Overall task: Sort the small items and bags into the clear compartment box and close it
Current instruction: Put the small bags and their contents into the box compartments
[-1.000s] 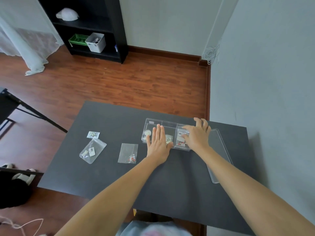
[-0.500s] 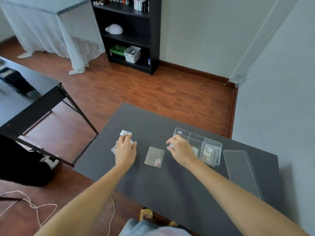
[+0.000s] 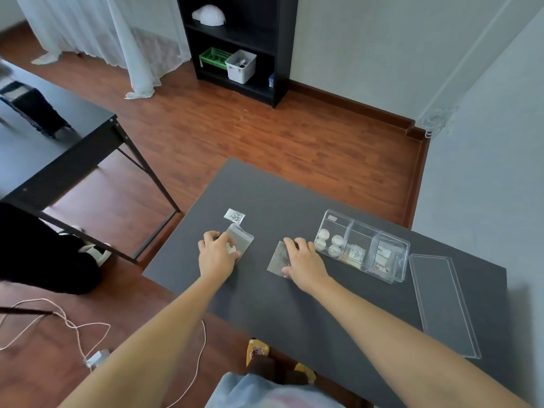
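Observation:
The clear compartment box (image 3: 404, 262) stands open at the right of the dark table (image 3: 282, 198), with white round pieces, a small packet and a carded bag in its three sections. Its clear lid (image 3: 444, 304) lies flat just right of it. My left hand (image 3: 216, 256) grips a clear bag with a white item (image 3: 242, 240). My right hand (image 3: 304, 259) covers a flat clear bag (image 3: 276, 259), fingers curled over its edges. A tiny bag of small bits (image 3: 234, 215) lies loose beyond my left hand.
The table's left edge runs close to my left hand, with wooden floor below. A second black table (image 3: 73, 160) stands to the left. A white cable (image 3: 73, 325) and a dark bag (image 3: 44, 251) lie on the floor. The wall borders the right side.
Both hands left the box and moved left. The left hand settled on the bag with the white item; the right hand moved from the box's left end onto the flat bag.

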`<state>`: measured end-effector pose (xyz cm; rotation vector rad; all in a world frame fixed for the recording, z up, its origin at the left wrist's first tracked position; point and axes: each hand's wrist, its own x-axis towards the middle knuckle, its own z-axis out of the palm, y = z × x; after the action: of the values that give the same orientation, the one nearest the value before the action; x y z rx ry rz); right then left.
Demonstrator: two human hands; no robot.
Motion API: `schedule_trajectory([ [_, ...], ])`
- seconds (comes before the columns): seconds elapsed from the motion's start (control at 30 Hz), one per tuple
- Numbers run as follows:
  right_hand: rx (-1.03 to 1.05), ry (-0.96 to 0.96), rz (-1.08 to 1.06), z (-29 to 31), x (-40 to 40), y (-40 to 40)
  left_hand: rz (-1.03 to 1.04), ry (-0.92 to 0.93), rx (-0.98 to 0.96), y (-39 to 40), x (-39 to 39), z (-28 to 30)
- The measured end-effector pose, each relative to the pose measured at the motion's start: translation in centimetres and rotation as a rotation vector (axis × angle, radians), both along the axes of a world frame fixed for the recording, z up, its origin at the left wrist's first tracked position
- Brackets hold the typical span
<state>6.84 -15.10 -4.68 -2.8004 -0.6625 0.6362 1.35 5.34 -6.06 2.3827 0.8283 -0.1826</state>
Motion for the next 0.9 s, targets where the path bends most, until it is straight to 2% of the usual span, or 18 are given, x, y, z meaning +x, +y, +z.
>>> schedule_trajectory([
  [0.27, -0.054, -0.001, -0.066, 0.1, 0.8, 0.8, -0.016, 0.019, -0.115, 1.2, 0.3, 0.8],
  [0.47, 0.033, 0.143, -0.170, 0.7, -0.3, 0.4, -0.002, -0.088, -0.176, 0.5, 0.8, 1.8],
  [0.67, 0.284, 0.269, -0.301, 2.1, -1.8, -2.6, -0.064, -0.180, -0.244, -1.6, 2.6, 4.2],
  [0.9, 0.521, 0.222, -0.510, 5.2, -2.5, -10.4, -0.305, -0.257, -0.338, -7.8, 6.1, 7.2],
])
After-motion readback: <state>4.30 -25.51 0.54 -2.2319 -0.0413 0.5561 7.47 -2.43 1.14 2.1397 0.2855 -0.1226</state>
